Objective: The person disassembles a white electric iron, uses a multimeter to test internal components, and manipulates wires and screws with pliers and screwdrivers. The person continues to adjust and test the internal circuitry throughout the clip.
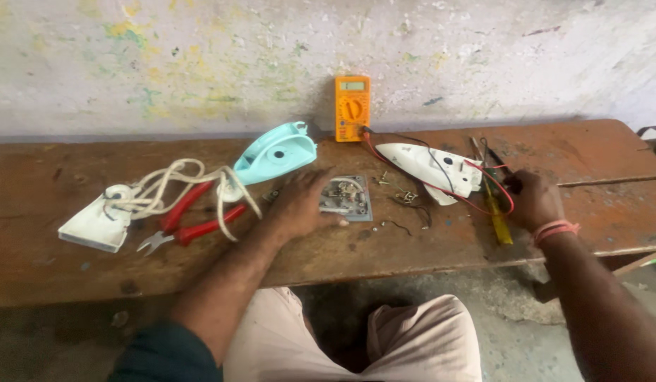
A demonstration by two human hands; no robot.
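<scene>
My left hand [297, 201] rests palm down on the wooden bench, its fingers touching the left edge of a small grey metal plate with parts on it [348, 197]. My right hand [534, 199] is closed around dark tool handles or probe ends at the bench's right, where red and black leads [494, 182] run. Next to it lies a yellow-handled screwdriver [497, 216]. A white iron part [430, 167] sits between the hands. An orange multimeter [352, 107] leans against the wall behind.
A light blue iron cover [275, 153] lies left of the multimeter. Red-handled pliers [188, 223], a white cord [174, 185] and a white plastic piece [94, 225] are at the left. Small screws [399, 191] are scattered mid-bench. The wooden bench [441, 244] ends just before my knees.
</scene>
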